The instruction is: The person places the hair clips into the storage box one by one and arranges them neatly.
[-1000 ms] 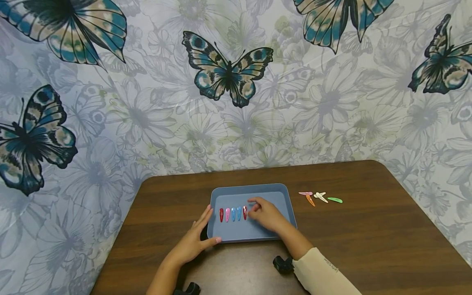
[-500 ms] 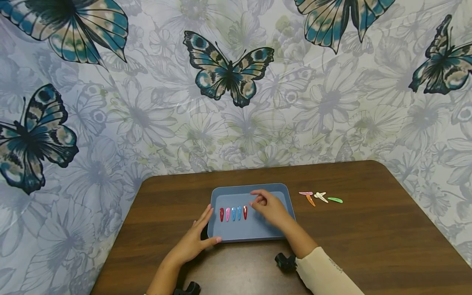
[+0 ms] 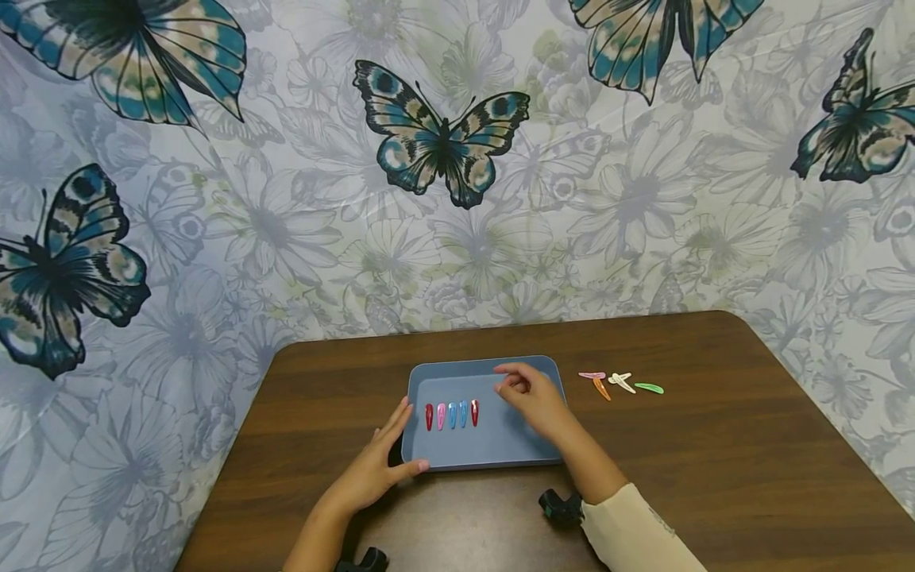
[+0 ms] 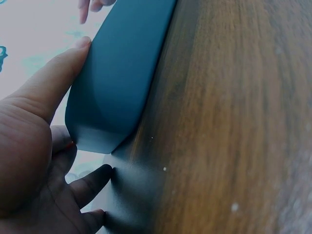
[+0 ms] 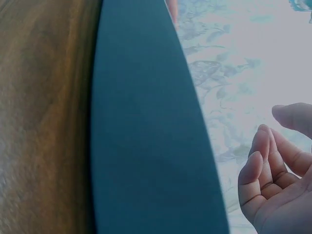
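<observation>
On the blue-grey tray [image 3: 493,449] lies a row of snap hair clips: a red clip [image 3: 429,417], a pink clip [image 3: 441,415], two blue clips [image 3: 457,415] and a darker red clip [image 3: 475,412] at the right end. My left hand [image 3: 375,465] rests on the tray's near left corner, fingers spread along the side. Its thumb touches the rim in the left wrist view, fingertips against the table. Over the tray's right half hovers my right hand [image 3: 532,401], fingers loosely bent. Nothing shows between its thumb and fingers in the right wrist view.
Right of the tray, more hair clips lie on the wooden table [image 3: 715,461]: a pink one [image 3: 592,375], an orange one [image 3: 601,389], crossed white ones [image 3: 620,382] and a green one [image 3: 649,388]. A butterfly-printed backdrop [image 3: 457,262] stands behind the table.
My right hand has drawn away from the darker red clip, moving right and slightly toward the back. That clip stays in the row. The left hand and tray have not moved.
</observation>
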Demonstrator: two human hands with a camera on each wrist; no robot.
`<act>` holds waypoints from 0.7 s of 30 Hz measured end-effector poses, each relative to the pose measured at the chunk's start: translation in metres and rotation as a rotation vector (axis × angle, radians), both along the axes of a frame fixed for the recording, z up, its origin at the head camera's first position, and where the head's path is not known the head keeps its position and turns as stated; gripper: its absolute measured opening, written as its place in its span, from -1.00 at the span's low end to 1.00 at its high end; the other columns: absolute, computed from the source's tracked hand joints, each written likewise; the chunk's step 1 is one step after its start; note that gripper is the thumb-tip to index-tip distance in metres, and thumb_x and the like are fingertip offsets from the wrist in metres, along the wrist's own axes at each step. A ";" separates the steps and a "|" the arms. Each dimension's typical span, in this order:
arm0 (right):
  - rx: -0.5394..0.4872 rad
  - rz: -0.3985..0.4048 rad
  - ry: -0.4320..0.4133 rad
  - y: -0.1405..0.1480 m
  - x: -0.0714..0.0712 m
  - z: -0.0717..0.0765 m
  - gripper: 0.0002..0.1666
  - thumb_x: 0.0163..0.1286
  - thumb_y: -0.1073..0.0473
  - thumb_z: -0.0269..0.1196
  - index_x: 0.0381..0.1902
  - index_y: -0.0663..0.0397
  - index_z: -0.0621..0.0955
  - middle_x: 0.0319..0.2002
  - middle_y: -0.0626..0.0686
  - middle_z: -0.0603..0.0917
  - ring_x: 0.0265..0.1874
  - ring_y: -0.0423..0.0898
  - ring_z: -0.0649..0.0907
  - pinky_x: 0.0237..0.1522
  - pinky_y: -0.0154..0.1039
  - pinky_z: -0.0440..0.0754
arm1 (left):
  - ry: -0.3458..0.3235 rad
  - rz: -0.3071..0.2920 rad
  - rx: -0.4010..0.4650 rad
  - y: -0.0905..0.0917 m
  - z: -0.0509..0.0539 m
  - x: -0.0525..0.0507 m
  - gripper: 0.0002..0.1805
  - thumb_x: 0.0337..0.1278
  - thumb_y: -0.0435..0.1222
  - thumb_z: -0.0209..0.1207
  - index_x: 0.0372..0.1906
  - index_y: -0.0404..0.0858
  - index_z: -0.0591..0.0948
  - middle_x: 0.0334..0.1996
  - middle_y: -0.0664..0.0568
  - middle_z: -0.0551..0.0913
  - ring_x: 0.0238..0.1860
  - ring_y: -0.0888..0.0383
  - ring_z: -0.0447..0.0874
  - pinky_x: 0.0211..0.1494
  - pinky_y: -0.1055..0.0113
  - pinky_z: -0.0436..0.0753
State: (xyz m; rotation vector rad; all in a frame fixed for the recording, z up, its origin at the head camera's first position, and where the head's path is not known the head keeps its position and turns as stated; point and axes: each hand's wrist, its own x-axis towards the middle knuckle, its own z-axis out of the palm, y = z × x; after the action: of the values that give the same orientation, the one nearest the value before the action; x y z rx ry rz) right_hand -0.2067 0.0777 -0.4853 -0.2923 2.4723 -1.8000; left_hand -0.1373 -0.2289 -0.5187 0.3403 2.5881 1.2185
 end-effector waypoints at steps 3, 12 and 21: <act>-0.006 -0.002 0.002 0.003 0.001 0.002 -0.59 0.41 0.16 0.33 0.17 0.13 0.64 -0.23 0.03 0.64 -0.34 -0.18 0.54 -0.35 -0.42 0.52 | 0.001 0.004 -0.004 0.000 0.000 0.000 0.10 0.18 0.09 0.34 0.66 0.02 -0.06 0.68 0.20 -0.26 0.67 -0.11 -0.24 0.59 -0.33 -0.36; -0.026 -0.015 0.023 0.016 0.001 0.006 -0.58 0.45 0.12 0.30 0.19 0.15 0.63 -0.16 0.09 0.66 -0.29 -0.15 0.55 -0.31 -0.43 0.53 | -0.007 0.011 -0.003 0.000 0.000 0.000 0.09 0.18 0.08 0.35 0.66 0.03 -0.05 0.68 0.20 -0.26 0.67 -0.13 -0.25 0.59 -0.34 -0.37; -0.046 -0.060 0.032 0.029 -0.001 0.004 -0.60 0.44 0.13 0.32 0.17 0.14 0.64 -0.12 0.14 0.67 -0.27 -0.16 0.57 -0.28 -0.44 0.54 | -0.006 0.016 -0.007 0.001 0.000 0.000 0.09 0.17 0.09 0.35 0.65 0.04 -0.04 0.67 0.23 -0.25 0.66 -0.15 -0.23 0.59 -0.34 -0.37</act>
State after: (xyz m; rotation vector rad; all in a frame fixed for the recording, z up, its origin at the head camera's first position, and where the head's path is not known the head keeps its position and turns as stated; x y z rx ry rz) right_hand -0.2081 0.1070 -0.4814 -0.2552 2.4899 -1.8918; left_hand -0.1375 -0.2282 -0.5191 0.3148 2.5942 1.2141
